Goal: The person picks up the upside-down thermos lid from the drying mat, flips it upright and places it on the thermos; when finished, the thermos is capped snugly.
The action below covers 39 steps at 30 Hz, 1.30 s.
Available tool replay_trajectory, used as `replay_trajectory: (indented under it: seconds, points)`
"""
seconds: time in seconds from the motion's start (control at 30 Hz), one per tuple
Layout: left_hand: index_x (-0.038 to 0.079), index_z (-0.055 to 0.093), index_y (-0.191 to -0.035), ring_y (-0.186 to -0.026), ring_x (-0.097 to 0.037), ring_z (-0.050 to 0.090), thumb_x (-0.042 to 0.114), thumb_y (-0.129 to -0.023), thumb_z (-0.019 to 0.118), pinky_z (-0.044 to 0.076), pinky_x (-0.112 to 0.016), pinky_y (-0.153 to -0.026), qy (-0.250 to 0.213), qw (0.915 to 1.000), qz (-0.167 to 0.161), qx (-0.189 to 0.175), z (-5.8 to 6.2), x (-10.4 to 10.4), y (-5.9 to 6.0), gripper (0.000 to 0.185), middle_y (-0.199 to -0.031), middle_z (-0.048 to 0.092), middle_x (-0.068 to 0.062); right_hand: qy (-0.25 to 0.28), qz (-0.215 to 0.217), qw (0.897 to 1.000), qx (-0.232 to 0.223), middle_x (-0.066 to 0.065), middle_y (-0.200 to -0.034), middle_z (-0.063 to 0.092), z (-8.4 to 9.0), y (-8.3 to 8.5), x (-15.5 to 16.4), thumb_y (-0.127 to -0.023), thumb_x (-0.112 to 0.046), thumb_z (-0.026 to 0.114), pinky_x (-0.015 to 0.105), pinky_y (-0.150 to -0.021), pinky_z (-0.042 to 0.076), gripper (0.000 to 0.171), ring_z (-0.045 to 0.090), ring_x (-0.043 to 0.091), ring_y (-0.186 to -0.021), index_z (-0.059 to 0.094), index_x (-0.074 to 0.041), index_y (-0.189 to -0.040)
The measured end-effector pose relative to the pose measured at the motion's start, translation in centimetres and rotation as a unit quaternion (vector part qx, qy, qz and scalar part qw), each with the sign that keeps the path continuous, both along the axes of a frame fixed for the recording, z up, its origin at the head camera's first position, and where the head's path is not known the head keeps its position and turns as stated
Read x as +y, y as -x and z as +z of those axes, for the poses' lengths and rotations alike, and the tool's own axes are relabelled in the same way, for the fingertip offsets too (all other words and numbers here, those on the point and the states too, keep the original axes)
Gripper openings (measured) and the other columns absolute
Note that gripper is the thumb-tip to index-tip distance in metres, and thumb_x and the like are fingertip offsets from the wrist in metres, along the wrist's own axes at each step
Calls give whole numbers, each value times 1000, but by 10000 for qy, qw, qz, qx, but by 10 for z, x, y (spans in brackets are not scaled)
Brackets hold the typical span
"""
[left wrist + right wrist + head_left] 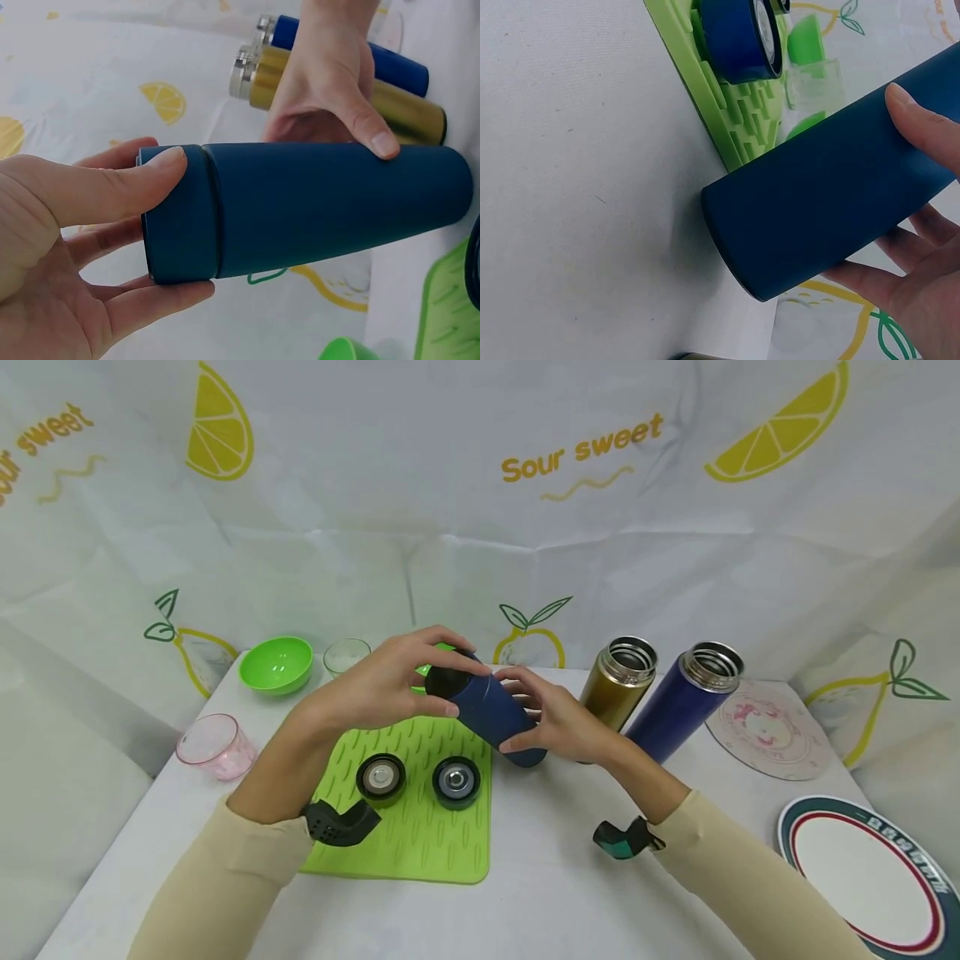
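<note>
A dark blue thermos [491, 720] leans between both hands, its capped end up to the left and its base low to the right, close over the table. My left hand [378, 681] grips the blue lid [178, 232], thumb on one side and fingers on the other. A thin seam runs between lid and body in the left wrist view. Around the body curls my right hand [562, 720], its thumb lying along the near side. Two round lids, one with a beige centre [382, 779] and one with a grey centre [456, 783], lie upside down on the green mat [420, 852].
Right of the hands stand a lidless gold thermos [618, 689] and a lidless blue-purple thermos [678, 706]. Further right are a pink round mat [768, 731] and a rimmed plate [866, 877]. At left are a green bowl [276, 666], a pink glass [216, 747] and a clear glass [347, 655].
</note>
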<state>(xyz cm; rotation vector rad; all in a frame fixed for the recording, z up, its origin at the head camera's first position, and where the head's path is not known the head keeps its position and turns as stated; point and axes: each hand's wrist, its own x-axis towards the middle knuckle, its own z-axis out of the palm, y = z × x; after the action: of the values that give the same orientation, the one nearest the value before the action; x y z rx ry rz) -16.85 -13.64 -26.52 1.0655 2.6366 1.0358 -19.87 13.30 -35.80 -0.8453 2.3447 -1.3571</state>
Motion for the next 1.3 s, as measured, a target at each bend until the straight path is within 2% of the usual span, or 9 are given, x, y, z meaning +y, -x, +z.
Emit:
replay_trajectory:
  seconds: [0.17, 0.3, 0.4, 0.5, 0.7, 0.97, 1.17, 1.3]
  points:
    - [21, 66, -138, -139, -30, 51, 9, -90, 77, 59, -51, -96, -61, 9999, 44, -91, -1, 4, -1, 51, -150, 50, -9, 59, -40, 9999, -128, 11, -154, 49, -1, 0, 1, -80, -6, 86, 64, -117, 40, 87, 44, 39, -147, 39, -18, -151]
    - [18, 59, -145, -142, -30, 49, 9, -92, 75, 57, -50, -103, -336, 9990, 193, -227, -4, 5, -2, 57, -156, 44, -10, 158, -56, 9997, -180, 11, -154, 49, -2, 1, 2, -80, -5, 86, 64, -117, 40, 87, 44, 39, -148, 38, -18, -152]
    - [19, 49, -153, -144, -29, 45, 11, -92, 75, 55, -49, -106, -611, 9968, 449, -271, -8, 5, -2, 67, -160, 38, -8, 247, -64, 9995, -203, 12, -155, 48, -4, 1, 2, -80, -4, 85, 65, -116, 39, 88, 43, 39, -148, 37, -18, -152]
    - [21, 39, -158, -147, -28, 40, 19, -92, 76, 51, -51, -111, -779, 9938, 771, -166, -12, 2, -1, 76, -164, 32, -5, 371, -62, 9990, -260, 14, -156, 46, -5, 2, 1, -81, -3, 84, 65, -116, 40, 88, 44, 41, -147, 34, -18, -153]
    - [25, 33, -160, -147, -25, 38, 26, -91, 78, 44, -55, -117, -886, 9881, 1254, -15, -19, -6, -4, 82, -165, 30, -2, 637, -218, 9971, -354, 19, -159, 38, -10, 1, 1, -84, 1, 80, 65, -117, 39, 89, 43, 44, -146, 27, -17, -153]
    - [23, 32, -160, -150, -27, 35, 26, -91, 77, 39, -57, -119, -777, 9873, 1380, -142, -33, -22, -11, 82, -164, 31, -5, 1043, -758, 9909, -393, 16, -158, 38, -19, -4, 1, -82, 3, 81, 66, -120, 33, 93, 41, 44, -147, 25, -19, -154]
    - [22, 31, -161, -154, -33, 30, 28, -91, 77, 35, -60, -121, -426, 9883, 1435, -281, -50, -34, -15, 84, -167, 25, -11, 1379, -1137, 9825, -524, 16, -157, 35, -25, -9, 1, -82, 5, 80, 65, -121, 33, 95, 42, 42, -147, 22, -19, -154]
    - [23, 31, -160, -155, -36, 27, 30, -89, 79, 31, -66, -121, -298, 9867, 1526, -484, -63, -43, -19, 86, -168, 24, -11, 1605, -1269, 9770, -596, 16, -157, 35, -28, -10, 0, -83, 7, 78, 64, -120, 36, 95, 43, 42, -146, 19, -19, -153]
